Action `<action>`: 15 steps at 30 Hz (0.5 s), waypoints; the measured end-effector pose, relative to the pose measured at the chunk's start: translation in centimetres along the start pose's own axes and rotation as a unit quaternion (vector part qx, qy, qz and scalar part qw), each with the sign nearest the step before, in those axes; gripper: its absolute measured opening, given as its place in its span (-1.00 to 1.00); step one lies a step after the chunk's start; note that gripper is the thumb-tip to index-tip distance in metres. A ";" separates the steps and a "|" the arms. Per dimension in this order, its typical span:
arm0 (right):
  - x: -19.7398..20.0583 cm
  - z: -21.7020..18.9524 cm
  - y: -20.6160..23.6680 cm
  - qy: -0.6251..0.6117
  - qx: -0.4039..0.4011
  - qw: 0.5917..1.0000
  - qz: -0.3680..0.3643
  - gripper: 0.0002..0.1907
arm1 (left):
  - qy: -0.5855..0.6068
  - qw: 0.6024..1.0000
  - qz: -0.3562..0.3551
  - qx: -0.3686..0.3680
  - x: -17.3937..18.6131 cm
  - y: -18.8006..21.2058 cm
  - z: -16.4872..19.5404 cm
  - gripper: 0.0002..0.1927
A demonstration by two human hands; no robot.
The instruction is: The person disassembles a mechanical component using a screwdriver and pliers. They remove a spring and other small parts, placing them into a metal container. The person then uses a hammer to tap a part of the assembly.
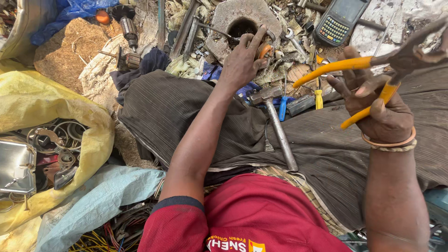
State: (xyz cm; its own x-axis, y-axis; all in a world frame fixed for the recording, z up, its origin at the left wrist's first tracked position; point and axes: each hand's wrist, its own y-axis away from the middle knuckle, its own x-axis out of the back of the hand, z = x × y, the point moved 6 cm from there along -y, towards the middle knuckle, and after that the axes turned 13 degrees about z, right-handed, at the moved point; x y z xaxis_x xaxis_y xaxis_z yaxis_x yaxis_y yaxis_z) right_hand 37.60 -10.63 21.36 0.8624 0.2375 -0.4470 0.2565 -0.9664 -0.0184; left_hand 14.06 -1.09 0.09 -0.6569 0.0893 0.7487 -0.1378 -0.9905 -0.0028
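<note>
Far left: yellow sack (42, 100) with metal rings (56, 133) and scrap inside. Below it, a pale blue sheet (98, 200) and a tangle of wires (112, 231). Near the top left, a brown rotor (129, 32) on the ground. In the middle, left hand (242, 63) stretched out, fingers curled round a small orange part (265, 50), right at the hole of a grey stone block (242, 21). Just below, a hammer (276, 126) lying across the lap. Beside it, a blue-handled tool (283, 108) and a yellow-handled one (318, 99). Top right, a grey handheld device (339, 21) with keys. Far right, right hand (378, 109) lifted up, closed round yellow-handled pliers (373, 79), handles spread apart. Bangle (389, 142) on that wrist.
</note>
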 end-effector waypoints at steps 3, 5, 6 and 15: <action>1.5 1.7 -0.1 -0.111 -0.089 0.990 -0.006 -0.85 | 0.002 0.998 0.038 -0.051 0.1 0.1 0.5 -0.01; 2.6 3.6 0.3 -0.136 -0.140 0.981 -0.011 -0.84 | -0.028 0.997 0.028 -0.061 -0.3 0.2 0.2 -0.08; 3.7 5.3 0.5 -0.080 -0.202 0.975 0.035 -0.83 | -0.027 0.996 0.043 -0.072 -0.3 0.2 0.2 -0.07; 9.0 16.4 1.0 0.339 -0.358 0.870 0.021 -0.67 | -0.071 0.988 0.067 -0.120 -0.2 -0.5 0.2 -0.10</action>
State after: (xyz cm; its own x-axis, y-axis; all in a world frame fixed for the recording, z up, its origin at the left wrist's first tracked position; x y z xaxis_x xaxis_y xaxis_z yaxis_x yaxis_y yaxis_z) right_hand 38.48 -11.12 2.69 0.8741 0.4422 0.2009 0.2159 -0.7243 0.6549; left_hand 14.40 -0.63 0.11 -0.5733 -0.0742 0.8160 -0.2396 -0.9372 -0.2535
